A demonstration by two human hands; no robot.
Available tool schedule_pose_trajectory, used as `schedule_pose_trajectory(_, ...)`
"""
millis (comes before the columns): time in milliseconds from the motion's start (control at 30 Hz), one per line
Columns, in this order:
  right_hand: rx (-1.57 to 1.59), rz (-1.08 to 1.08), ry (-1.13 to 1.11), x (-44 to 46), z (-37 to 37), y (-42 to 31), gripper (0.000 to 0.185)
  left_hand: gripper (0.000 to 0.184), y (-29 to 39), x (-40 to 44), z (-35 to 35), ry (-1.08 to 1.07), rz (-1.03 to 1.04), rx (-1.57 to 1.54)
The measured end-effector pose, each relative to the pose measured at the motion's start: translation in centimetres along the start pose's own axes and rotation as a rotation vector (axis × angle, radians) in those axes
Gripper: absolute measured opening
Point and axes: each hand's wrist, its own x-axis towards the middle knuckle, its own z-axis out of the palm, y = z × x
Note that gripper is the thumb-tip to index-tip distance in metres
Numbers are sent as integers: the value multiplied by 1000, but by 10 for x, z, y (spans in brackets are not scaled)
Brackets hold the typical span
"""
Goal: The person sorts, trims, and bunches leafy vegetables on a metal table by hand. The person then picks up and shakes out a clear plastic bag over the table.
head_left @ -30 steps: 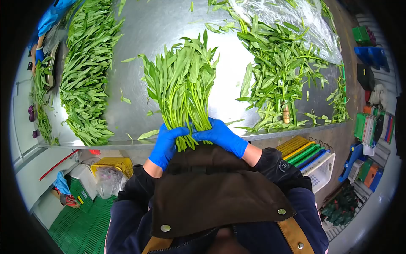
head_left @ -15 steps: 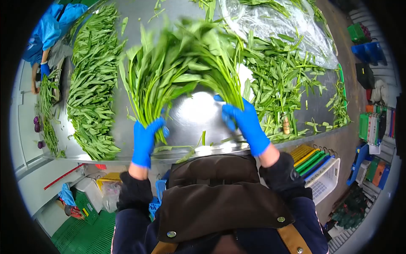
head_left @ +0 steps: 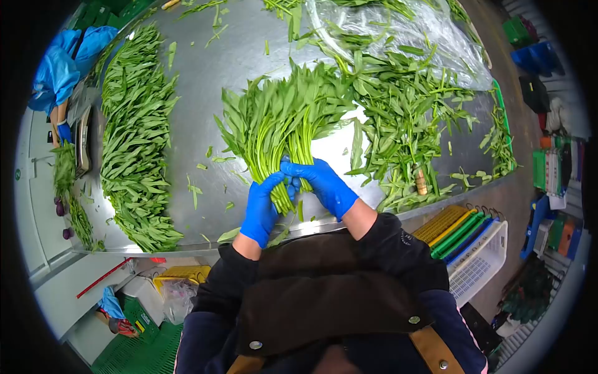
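Both hands wear blue gloves and meet near the front edge of the metal table. My left hand is wrapped round the lower stems of a leafy green bunch. Against it, my right hand grips the stems of the bunch's right part. The leaves fan out upward, away from me, and their right side touches a loose heap of greens. A handle-like tan object lies at the heap's near end.
A long row of greens lies on the left, clear plastic at the back right. Beyond the left edge, a co-worker in blue sleeves handles greens. Crates stand below the table on the right.
The two parted portions of greens have come back together as my hands moved inward. The leaves, blurred and raised half a second ago, now appear sharper and lower.
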Motion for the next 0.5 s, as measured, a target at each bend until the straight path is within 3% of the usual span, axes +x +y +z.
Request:
schedule_pose_trajectory(67, 61, -1, 45, -3, -1, 1, 25, 24, -5, -9, 21, 94, 168, 188)
schedule_pose_trajectory(200, -43, -92, 69, -8, 1, -6, 28, 31, 4, 1, 7, 237, 279, 85)
schedule_pose_trajectory(300, -25, -56, 20, -18, 2, -15, 33, 36, 22, 8, -1, 102, 339, -90)
schedule_pose_trajectory(333, -36, -50, -31, -24, 4, -21, 35, 39, 33, 2, 10, 44, 271, -221)
schedule_pose_trajectory(367, -47, -44, -82, -29, 4, -23, 37, 33, 42, 7, 0, -144, 298, -262)
schedule_pose_trajectory(433, -4, -43, -136, -39, -8, -32, 38, 30, 64, 6, -10, -38, 394, -281)
schedule_pose_trajectory(500, -311, -18, -89, -43, -19, -48, 35, 29, 84, -6, -7, 49, 408, -215)
